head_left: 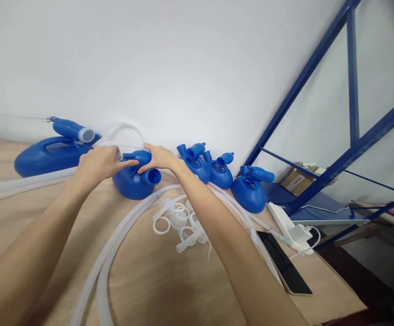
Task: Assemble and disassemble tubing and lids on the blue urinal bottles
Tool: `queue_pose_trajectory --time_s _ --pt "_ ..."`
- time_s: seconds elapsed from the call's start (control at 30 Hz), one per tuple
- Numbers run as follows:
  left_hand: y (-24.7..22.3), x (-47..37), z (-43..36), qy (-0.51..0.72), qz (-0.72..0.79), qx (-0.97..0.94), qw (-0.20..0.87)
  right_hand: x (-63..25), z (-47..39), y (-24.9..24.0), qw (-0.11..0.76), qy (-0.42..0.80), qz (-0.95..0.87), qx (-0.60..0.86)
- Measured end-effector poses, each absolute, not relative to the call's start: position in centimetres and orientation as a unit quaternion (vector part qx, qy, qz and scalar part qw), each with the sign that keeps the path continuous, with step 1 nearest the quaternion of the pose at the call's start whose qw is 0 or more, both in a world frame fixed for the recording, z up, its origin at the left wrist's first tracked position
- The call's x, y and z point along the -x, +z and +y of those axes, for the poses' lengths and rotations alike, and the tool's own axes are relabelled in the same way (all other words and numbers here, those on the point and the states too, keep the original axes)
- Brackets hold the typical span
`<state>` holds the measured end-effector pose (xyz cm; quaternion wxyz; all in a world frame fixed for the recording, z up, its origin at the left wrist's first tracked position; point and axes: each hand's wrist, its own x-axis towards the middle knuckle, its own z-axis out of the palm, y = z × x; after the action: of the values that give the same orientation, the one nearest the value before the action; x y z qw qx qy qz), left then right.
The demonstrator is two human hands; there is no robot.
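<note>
Both hands are at a blue plastic bottle [131, 184] on the table, left of centre. My left hand [103, 164] reaches over its left side, thumb stretched onto the blue part on top; whether the hidden fingers grip something is unclear. My right hand [158, 157] touches the right side of that top blue part, thumb and fingers spread around it. The bottle's open round mouth [154, 176] faces forward below my right hand. White translucent tubing [127, 127] arches behind the bottle, and more tubing [129, 222] curves in front of it.
Another blue bottle [47, 158] with a capped part stands at left. Three blue bottles [249, 194] stand at right. White rings and caps [178, 219] lie mid-table. A phone [285, 265], power strip [290, 228] and blue metal rack [353, 77] are at right.
</note>
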<state>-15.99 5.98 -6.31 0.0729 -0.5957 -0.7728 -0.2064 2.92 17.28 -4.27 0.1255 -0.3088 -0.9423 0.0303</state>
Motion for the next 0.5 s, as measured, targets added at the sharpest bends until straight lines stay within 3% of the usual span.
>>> queue_pose_trajectory --time_s 0.17,0.3,0.5 --pt "-6.8 16.2 6.7 -0.204 -0.688 0.696 0.021 -3.2 17.2 -4.3 0.126 0.062 -0.946 0.291" --pt "-7.6 15.6 7.3 -0.244 -0.685 0.686 0.037 -5.2 18.3 -4.7 0.181 0.189 -0.938 0.225" --pt "-7.9 16.2 7.8 -0.273 -0.662 0.697 -0.032 -9.2 20.6 -5.6 0.205 0.31 -0.881 0.294"
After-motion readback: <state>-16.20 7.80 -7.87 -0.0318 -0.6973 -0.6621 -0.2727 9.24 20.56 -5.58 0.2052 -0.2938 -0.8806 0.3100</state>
